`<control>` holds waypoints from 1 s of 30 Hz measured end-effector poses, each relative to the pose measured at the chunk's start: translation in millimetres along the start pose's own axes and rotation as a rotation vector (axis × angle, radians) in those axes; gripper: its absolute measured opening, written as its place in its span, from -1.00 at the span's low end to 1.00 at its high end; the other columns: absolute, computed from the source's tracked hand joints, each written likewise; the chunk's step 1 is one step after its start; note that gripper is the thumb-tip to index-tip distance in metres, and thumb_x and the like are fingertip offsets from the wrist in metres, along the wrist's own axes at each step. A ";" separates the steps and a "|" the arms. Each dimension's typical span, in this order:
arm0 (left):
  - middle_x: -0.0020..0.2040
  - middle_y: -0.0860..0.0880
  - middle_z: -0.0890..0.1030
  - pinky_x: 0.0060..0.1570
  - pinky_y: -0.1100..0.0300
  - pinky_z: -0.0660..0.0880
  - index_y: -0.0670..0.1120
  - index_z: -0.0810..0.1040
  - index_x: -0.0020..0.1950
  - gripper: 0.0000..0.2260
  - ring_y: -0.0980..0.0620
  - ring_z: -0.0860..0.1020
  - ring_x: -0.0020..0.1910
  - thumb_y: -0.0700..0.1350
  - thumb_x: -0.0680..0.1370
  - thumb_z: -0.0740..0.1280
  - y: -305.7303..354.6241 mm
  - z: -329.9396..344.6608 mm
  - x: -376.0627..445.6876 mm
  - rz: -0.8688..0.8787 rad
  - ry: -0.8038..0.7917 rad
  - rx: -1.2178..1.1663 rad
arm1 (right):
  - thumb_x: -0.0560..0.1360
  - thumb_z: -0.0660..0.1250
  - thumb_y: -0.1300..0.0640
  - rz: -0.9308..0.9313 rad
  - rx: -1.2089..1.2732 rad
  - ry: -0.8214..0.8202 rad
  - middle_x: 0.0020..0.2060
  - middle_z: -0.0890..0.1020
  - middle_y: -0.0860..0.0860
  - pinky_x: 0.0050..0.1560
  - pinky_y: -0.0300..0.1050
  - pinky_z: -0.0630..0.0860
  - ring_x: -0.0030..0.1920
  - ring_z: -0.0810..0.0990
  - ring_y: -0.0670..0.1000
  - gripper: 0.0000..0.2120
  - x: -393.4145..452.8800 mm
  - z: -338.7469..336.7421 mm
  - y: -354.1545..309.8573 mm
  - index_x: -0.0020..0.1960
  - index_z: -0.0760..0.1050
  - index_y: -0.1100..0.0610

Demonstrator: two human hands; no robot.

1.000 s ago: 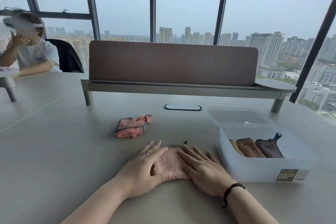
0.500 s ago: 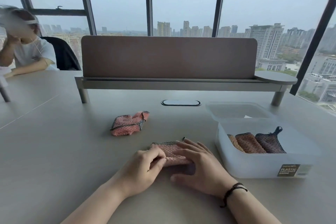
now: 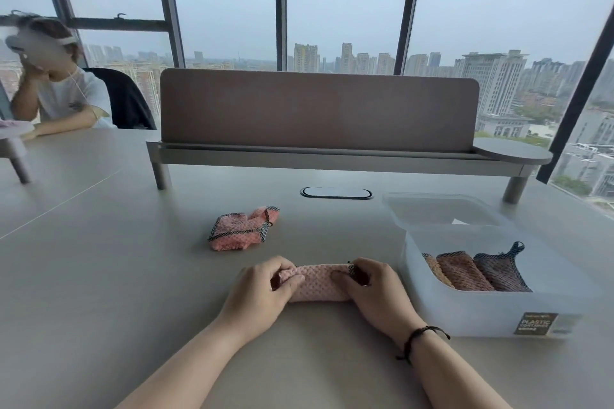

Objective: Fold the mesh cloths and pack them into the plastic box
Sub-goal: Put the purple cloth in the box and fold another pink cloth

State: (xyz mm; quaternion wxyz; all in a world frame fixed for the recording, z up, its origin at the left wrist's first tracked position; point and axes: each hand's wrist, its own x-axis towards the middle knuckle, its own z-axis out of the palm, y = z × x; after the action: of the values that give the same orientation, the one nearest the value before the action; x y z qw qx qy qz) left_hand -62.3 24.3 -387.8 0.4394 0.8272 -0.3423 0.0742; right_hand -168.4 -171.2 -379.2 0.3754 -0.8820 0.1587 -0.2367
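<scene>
Lying between left hand (image 3: 257, 292) and right hand (image 3: 373, 292), gripped: pink cloth (image 3: 317, 282).

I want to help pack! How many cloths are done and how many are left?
Three folded cloths already stand side by side in the plastic box. Right now the left hand and right hand grip the ends of a pink cloth, folded narrow on the table. After that, one crumpled pink cloth farther back needs folding. The lid lies behind the box.
</scene>
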 end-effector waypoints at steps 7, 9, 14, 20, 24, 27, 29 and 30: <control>-0.42 0.12 0.55 -0.29 0.14 0.49 0.06 0.53 -0.29 -0.77 0.08 0.53 -0.35 0.15 0.43 0.44 -3.9 15.8 23.7 -0.129 -0.009 0.088 | 0.35 0.49 -0.06 0.144 -0.050 0.111 -0.25 0.63 -0.12 -0.19 -0.19 0.45 -0.17 0.60 -0.06 -0.78 6.5 12.1 -12.4 -0.06 0.54 -0.05; -0.40 0.11 0.57 -0.31 0.15 0.49 0.04 0.56 -0.24 -0.78 0.07 0.56 -0.32 0.17 0.45 0.41 -1.0 18.8 24.4 -0.115 0.002 0.159 | 0.37 0.47 -0.03 0.136 -0.062 0.109 -0.26 0.62 -0.13 -0.17 -0.18 0.47 -0.16 0.61 -0.05 -0.77 6.1 13.0 -11.6 -0.01 0.52 -0.08; -0.38 0.11 0.55 -0.32 0.18 0.45 0.04 0.60 -0.16 -0.79 0.02 0.59 -0.23 0.17 0.47 0.39 5.5 20.1 27.2 -0.114 0.014 0.244 | 0.39 0.43 -0.02 0.120 -0.092 0.107 -0.24 0.63 -0.09 -0.17 -0.13 0.47 -0.15 0.61 -0.01 -0.80 8.0 16.5 -7.2 -0.01 0.49 -0.10; -0.22 0.03 0.65 -0.29 0.16 0.45 0.02 0.59 -0.19 -0.72 -0.03 0.62 -0.15 0.21 0.49 0.35 9.7 22.0 25.7 -0.151 0.071 0.338 | 0.39 0.39 -0.02 0.059 -0.165 0.111 -0.33 0.55 -0.10 -0.22 -0.09 0.41 -0.17 0.60 0.04 -0.82 7.3 21.2 -8.0 -0.04 0.47 -0.07; -0.12 0.04 0.58 -0.23 0.11 0.50 0.04 0.59 -0.14 -0.75 -0.05 0.62 -0.10 0.21 0.50 0.34 11.5 24.6 20.8 -0.132 0.111 0.361 | 0.35 0.45 -0.03 -0.130 -0.475 0.214 -0.05 0.54 -0.06 -0.14 -0.06 0.46 -0.09 0.58 0.08 -0.74 2.9 18.2 -9.9 0.01 0.50 -0.09; -0.09 0.06 0.54 -0.23 0.11 0.48 0.05 0.56 -0.12 -0.78 -0.06 0.62 -0.10 0.18 0.50 0.33 13.7 23.1 18.3 -0.140 0.115 0.360 | 0.46 0.42 0.04 -0.533 -0.590 0.253 0.13 0.58 0.02 0.08 -0.01 0.48 0.08 0.58 0.08 -0.81 -6.8 25.7 -21.8 0.06 0.56 0.01; -0.06 0.06 0.53 -0.22 0.11 0.45 0.06 0.54 -0.08 -0.83 -0.06 0.61 -0.06 0.13 0.52 0.29 13.6 21.9 17.3 -0.152 0.076 0.364 | 0.59 0.24 -0.03 -0.622 -0.535 0.068 0.25 0.57 -0.02 0.27 -0.01 0.43 0.22 0.55 0.03 -0.75 -11.8 31.8 -26.5 0.21 0.53 0.02; -0.06 0.06 0.52 -0.22 0.12 0.42 0.06 0.53 -0.06 -0.84 -0.06 0.61 -0.05 0.12 0.53 0.27 13.3 21.4 17.0 -0.152 0.064 0.366 | 0.63 0.12 -0.11 -0.562 -0.513 -0.061 0.34 0.52 -0.05 0.36 -0.04 0.36 0.29 0.50 0.01 -0.65 -13.3 33.2 -27.3 0.32 0.46 0.00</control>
State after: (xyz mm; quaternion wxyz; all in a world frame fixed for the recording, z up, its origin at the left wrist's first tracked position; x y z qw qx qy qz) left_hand -61.6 -5.9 -384.5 0.2968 0.9139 -0.2454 0.1282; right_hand -158.9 -127.4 -383.2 0.0675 -0.9630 -0.0466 -0.2567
